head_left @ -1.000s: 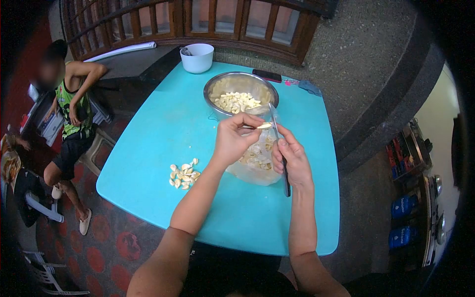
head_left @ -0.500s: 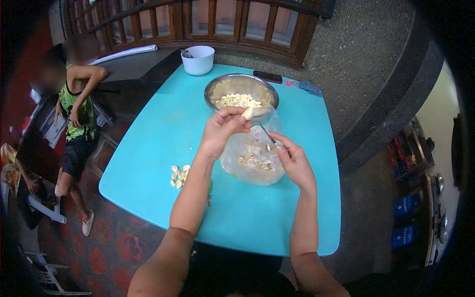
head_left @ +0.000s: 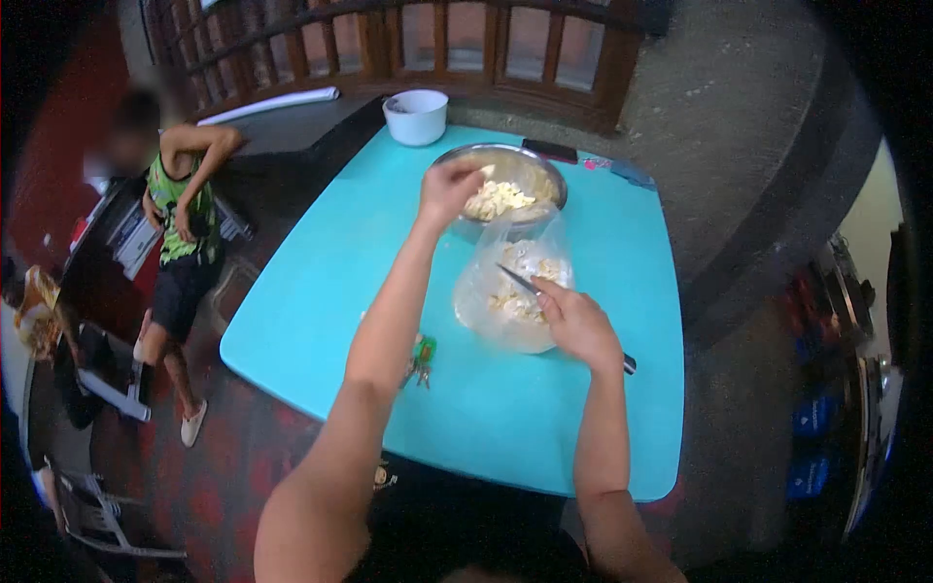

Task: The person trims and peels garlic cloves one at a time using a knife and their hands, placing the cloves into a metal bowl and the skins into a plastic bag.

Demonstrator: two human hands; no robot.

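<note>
My left hand [head_left: 450, 194] is over the left rim of a steel bowl [head_left: 555, 190], fingers pinched on a pale peeled clove [head_left: 487, 172]. Inside the bowl lies a heap of peeled garlic cloves [head_left: 501, 200]. My right hand [head_left: 581, 323] is closed round a knife [head_left: 518, 280], its blade pointing up and left over a clear plastic bag [head_left: 476, 296]. Pale peelings [head_left: 520, 309] show in the bag, which stands in front of the bowl. The knife's handle end sticks out beyond my right wrist.
A white bowl [head_left: 416, 119] stands at the back left of the turquoise table [head_left: 311, 262]. Behind the steel bowl lie a dark phone [head_left: 550, 151] and a cloth [head_left: 632, 174]. Keys [head_left: 424, 372] lie beside my left forearm. A person in a green top [head_left: 185, 209] is at the left.
My left hand has moved up and away from the knife to the steel bowl with the clove. My right hand has turned the knife leftward over the bag. The loose clove pile is now hidden.
</note>
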